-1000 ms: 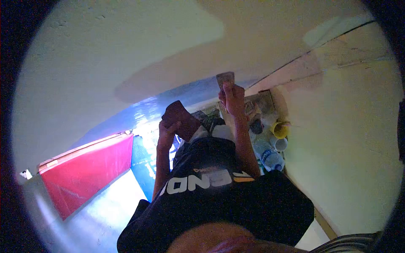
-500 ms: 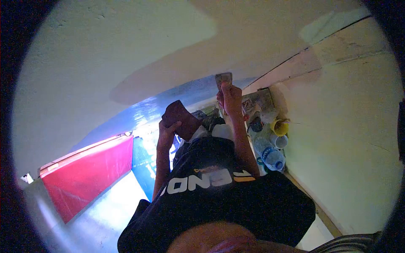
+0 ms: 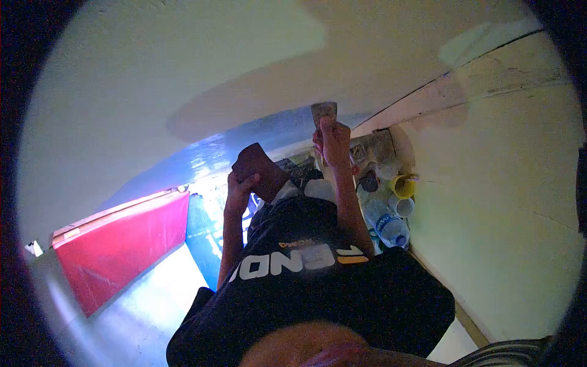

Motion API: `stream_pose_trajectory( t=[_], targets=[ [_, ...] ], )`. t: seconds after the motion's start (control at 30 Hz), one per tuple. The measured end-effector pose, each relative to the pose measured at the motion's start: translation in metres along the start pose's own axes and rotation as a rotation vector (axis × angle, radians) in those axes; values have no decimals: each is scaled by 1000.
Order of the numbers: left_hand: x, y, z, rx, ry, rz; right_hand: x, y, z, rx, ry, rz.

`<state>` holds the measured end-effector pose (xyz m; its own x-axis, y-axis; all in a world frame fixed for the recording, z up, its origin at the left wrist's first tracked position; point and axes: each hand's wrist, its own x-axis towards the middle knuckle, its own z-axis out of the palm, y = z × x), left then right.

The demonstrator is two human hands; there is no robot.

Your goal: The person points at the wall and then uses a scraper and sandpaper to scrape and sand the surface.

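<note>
My left hand [image 3: 239,191] grips a reddish-brown sheet [image 3: 260,172] by its lower left edge, thumb across its face. It is flat with a bent upper edge and looks like sandpaper. Raised to the wall [image 3: 244,55], my right hand [image 3: 334,144] is closed round a putty knife [image 3: 324,111]. Its short, greyish, smeared blade points up and lies at or very close to the wall's surface. The handle is hidden inside my fist.
On the right, a ledge bears a plastic bottle [image 3: 391,229], a white cup [image 3: 402,206], a yellow cup [image 3: 403,186] and a dark round thing [image 3: 369,181]. A side wall [image 3: 501,202] rises beyond them. A red panel [image 3: 125,244] stands at the left.
My right hand and the putty knife have shifted slightly up along the wall. The left hand keeps its hold on the sheet, and the view has moved a little.
</note>
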<state>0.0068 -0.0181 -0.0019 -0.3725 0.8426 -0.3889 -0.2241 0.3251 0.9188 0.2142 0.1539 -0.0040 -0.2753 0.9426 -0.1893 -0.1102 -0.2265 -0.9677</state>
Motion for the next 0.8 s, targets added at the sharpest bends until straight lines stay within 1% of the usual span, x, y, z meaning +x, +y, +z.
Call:
stream_pose_trajectory(
  t=[0.07,0.17,0.27,0.37,0.47,0.57,0.67,0.77,0.8],
  targets=[
    [3,-3,-3,-22,-24,6,0,-8,1,12,0,31],
    [-1,10,6,-44,10,1,5,-4,-2,-106,-32,-34],
    [3,8,2,-1,-46,-57,2,-7,4,-16,24,1],
    [2,7,7,-57,0,47,1,-16,8,3,32,34],
    [2,5,0,60,-40,-6,3,-3,6,79,-11,-27],
    [2,9,7,36,1,74,5,1,1,15,-3,54],
    [3,2,-1,79,-46,22,5,-4,0,43,-49,-50],
    [6,-4,1,-10,-2,37,16,9,-15,-141,-52,-26],
    [5,-6,0,-19,16,40,17,6,-14,-110,-45,-10]
  ],
)
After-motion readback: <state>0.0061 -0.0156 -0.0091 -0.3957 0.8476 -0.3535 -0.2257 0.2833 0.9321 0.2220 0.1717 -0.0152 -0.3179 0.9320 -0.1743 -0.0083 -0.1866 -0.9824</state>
